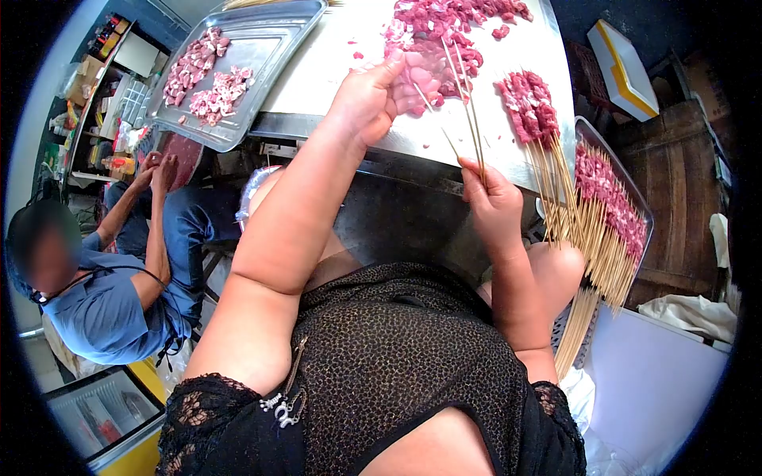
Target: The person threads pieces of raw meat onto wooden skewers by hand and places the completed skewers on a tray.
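My left hand reaches over the steel table, at the near left side of a heap of raw red meat pieces. Its fingertips blend into a pale pink blur beside the meat, so whether they grip a piece cannot be told. Thin bamboo skewers are pinched in my right hand, at the table's front edge. They point up and away; one leans left toward my left hand, while the others reach over the meat. Right of the heap lie several threaded meat skewers, their bare sticks overhanging the edge.
On the left, a metal tray holds two piles of paler meat. At the right, another tray carries many loaded skewers. A seated person in blue works at the left, hands near a reddish basin. A white-and-yellow box stands far right.
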The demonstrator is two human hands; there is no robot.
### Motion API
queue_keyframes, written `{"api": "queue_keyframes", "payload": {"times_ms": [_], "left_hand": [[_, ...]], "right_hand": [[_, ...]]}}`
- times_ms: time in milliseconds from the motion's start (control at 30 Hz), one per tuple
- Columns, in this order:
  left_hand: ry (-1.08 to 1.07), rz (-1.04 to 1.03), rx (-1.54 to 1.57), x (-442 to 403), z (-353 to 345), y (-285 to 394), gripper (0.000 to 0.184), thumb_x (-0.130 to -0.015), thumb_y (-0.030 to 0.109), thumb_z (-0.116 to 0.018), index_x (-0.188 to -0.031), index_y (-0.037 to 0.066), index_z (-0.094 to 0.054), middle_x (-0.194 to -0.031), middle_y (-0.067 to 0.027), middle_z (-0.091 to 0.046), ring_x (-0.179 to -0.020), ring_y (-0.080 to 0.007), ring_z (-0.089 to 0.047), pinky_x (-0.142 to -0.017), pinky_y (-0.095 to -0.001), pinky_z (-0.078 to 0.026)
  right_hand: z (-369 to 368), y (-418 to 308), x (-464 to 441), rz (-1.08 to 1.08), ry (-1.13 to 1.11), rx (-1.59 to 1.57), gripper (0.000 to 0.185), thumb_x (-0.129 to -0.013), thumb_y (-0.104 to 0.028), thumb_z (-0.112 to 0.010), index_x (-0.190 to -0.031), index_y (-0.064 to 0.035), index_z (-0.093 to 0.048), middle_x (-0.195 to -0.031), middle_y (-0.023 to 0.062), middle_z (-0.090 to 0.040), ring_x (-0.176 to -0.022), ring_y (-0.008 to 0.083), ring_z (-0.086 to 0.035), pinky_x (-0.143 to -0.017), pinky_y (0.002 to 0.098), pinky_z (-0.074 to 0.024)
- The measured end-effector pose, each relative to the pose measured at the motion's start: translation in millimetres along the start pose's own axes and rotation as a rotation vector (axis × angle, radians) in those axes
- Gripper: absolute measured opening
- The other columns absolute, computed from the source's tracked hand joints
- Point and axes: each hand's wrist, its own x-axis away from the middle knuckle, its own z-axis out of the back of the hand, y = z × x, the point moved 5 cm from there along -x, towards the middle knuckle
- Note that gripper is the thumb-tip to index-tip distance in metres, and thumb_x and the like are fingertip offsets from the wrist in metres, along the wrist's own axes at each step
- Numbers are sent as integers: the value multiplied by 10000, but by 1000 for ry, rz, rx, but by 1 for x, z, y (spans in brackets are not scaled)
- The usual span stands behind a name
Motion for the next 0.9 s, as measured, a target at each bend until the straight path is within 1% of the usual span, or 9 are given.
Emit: {"api": "queue_keyframes", "payload": {"times_ms": [67,200,267,300,433,567,667,733,900], "left_hand": [[-2,0,-25,0,-3,-2,278,-940,213,-467,-1061,-27,-540,-885,-149,-643,-858,-285,-650,-760,-368,-545],[2,13,-147,2,-7,-7,269,-927,208,-498,-1041,-29,-552,-908,-154,-641,-858,-273,-649,-753,-355,-543],[-8,21,-155,5,-10,-12,266,-925,203,-502,-1039,-31,-555,-917,-157,-641,-858,-266,-649,-748,-350,-544],[-19,29,-163,5,-11,-13,263,-924,198,-505,-1038,-33,-558,-925,-160,-640,-858,-259,-650,-744,-344,-545],[-40,-79,-201,4,-15,-3,294,-925,178,-495,-1123,-39,-519,-976,-177,-633,-855,-255,-650,-743,-343,-549],[11,-77,-58,4,-10,4,298,-929,163,-482,-1147,-38,-505,-990,-183,-631,-846,-259,-650,-733,-342,-551],[31,-90,-55,6,-10,6,257,-921,130,-501,-1112,-38,-541,-986,-178,-635,-854,-250,-650,-657,-315,-544],[129,-166,-68,5,-7,11,294,-941,165,-454,-1133,-51,-506,-1003,-193,-627,-906,-281,-639,-754,-362,-550],[102,-157,-104,2,-3,13,305,-948,167,-435,-1143,-62,-487,-1047,-209,-607,-963,-306,-617,-816,-390,-530]], "right_hand": [[-3,-1,1,-13,-9,-29,183,-871,-49,-569,-1029,6,-642,-667,-34,-540,-578,32,-470,-541,171,-390],[-2,-6,0,-71,-10,-32,183,-878,-50,-557,-1031,6,-640,-668,-36,-533,-579,32,-461,-539,169,-379],[-3,1,-1,-153,-53,-228,182,-883,-87,-566,-1028,-14,-649,-640,-37,-530,-562,33,-460,-519,181,-382],[-2,2,-1,-153,-54,-227,182,-883,-87,-566,-1028,-14,-649,-640,-37,-530,-562,33,-460,-519,181,-382],[1,3,-2,-167,-44,-261,187,-887,-91,-564,-1036,-12,-645,-636,-45,-517,-562,25,-441,-511,170,-355],[1,4,-3,-151,-51,-251,187,-886,-91,-566,-1037,-16,-646,-637,-43,-516,-562,27,-444,-513,172,-359],[0,-1,-2,-148,-71,-207,186,-879,-87,-573,-1035,-18,-648,-638,-43,-518,-566,30,-455,-522,176,-375],[0,1,-1,-144,-75,-187,187,-876,-88,-575,-1032,-16,-648,-639,-41,-520,-567,33,-461,-527,181,-384],[4,-4,0,-137,-82,-106,183,-872,-92,-579,-1022,-16,-651,-627,-29,-526,-563,38,-474,-530,193,-402]]}}
